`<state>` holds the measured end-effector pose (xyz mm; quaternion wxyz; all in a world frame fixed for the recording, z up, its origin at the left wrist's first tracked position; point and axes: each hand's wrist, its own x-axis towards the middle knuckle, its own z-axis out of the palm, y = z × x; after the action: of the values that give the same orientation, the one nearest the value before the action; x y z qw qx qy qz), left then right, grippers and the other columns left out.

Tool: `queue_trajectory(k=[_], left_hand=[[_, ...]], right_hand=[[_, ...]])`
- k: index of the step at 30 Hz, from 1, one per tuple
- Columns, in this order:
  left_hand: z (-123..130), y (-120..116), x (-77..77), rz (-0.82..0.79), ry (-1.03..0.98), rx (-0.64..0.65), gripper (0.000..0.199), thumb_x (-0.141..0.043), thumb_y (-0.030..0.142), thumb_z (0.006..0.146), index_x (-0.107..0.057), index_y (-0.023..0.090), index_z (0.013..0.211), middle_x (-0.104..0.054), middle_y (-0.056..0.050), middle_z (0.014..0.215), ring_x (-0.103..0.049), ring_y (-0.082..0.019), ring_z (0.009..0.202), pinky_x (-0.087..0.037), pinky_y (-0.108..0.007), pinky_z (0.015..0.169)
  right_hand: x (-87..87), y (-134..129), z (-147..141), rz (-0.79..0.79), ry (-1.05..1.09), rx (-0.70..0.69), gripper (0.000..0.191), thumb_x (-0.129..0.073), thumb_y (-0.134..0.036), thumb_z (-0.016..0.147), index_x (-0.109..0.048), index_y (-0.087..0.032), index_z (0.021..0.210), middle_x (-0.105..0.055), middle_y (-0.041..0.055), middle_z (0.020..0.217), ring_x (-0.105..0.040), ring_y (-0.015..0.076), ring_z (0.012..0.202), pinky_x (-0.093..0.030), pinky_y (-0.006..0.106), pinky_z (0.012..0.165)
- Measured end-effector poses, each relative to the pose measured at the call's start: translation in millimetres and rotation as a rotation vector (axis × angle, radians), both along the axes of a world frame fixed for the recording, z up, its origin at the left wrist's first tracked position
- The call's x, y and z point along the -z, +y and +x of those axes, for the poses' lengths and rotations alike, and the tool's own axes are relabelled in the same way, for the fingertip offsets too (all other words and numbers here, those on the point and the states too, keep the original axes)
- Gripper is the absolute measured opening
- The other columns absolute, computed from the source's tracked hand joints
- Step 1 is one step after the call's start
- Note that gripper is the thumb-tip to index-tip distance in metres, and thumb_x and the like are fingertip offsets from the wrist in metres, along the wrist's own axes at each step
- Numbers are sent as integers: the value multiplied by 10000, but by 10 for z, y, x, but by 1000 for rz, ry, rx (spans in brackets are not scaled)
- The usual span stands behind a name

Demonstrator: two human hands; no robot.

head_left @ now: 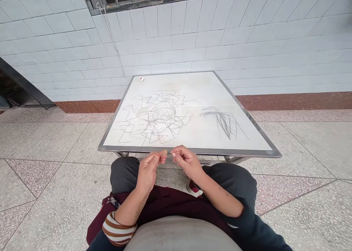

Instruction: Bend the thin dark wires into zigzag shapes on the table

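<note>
My left hand (pixel 150 166) is closed in a pinch in front of the table's near edge. A tan wrap, which looks like tape, covers one of its fingertips. Close beside it, my right hand (pixel 187 161) pinches with thumb and forefinger. A short stretch of thin dark wire (pixel 169 153) shows between the two hands; its ends are hidden in the fingers. Beyond them, on the white table (pixel 189 86), lies a loose spread of bent, wavy wires (pixel 162 121). Farther right is a bunch of straighter wires (pixel 224 122).
A small white-and-red object (pixel 142 79) sits at the table's far left corner. The table has a grey metal rim (pixel 258 132). Behind it rises a white tiled wall (pixel 181 42) with a barred window. My knees are under the near edge, above a speckled floor (pixel 68 185).
</note>
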<state>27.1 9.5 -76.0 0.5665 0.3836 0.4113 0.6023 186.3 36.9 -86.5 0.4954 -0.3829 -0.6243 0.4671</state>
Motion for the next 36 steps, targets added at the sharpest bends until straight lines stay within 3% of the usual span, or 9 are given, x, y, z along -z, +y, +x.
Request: queue_trajectory(k=[13,20,22,26,36], left_hand=[[-34,-41,-31,47,-40,-28,192,-635,312,808,-725,145,834,-675,-73,896,-598,-150,776,-456,-279,724],[-276,40,-69,14,-67,-291,206,-665,347,779,-729,157,826,-695,-62,867,-609,-130,788,-464,-249,735],[-234,29,-71,-22,-2,-216,236,-699,303,749,-717,184,952,-694,-57,932,-607,-131,846,-462,-241,767],[-61,-37,-101,17,143,-44,553,-737,225,702,-571,266,1228,-665,-41,1044,-594,-134,917,-458,-256,839],[-68,-76,-265,125,519,-133,435,-692,250,739,-628,241,1169,-686,-9,847,-598,-145,790,-455,-261,787]], right_hand=[[-33,25,0,32,-19,-26,93,-525,-289,858,-577,-212,858,-479,-35,616,-411,97,516,-352,231,509],[-113,68,95,-69,129,146,93,-519,-303,849,-546,-216,869,-483,-43,612,-432,99,521,-369,220,510],[-137,25,57,-73,123,125,103,-516,-310,849,-547,-213,863,-494,-42,607,-437,100,516,-365,222,511],[-129,-55,-38,-46,63,109,123,-517,-321,849,-560,-208,870,-491,-42,591,-417,101,511,-337,222,501],[-90,-74,-48,33,-63,86,105,-506,-295,860,-569,-210,859,-494,-33,604,-437,107,532,-345,230,513]])
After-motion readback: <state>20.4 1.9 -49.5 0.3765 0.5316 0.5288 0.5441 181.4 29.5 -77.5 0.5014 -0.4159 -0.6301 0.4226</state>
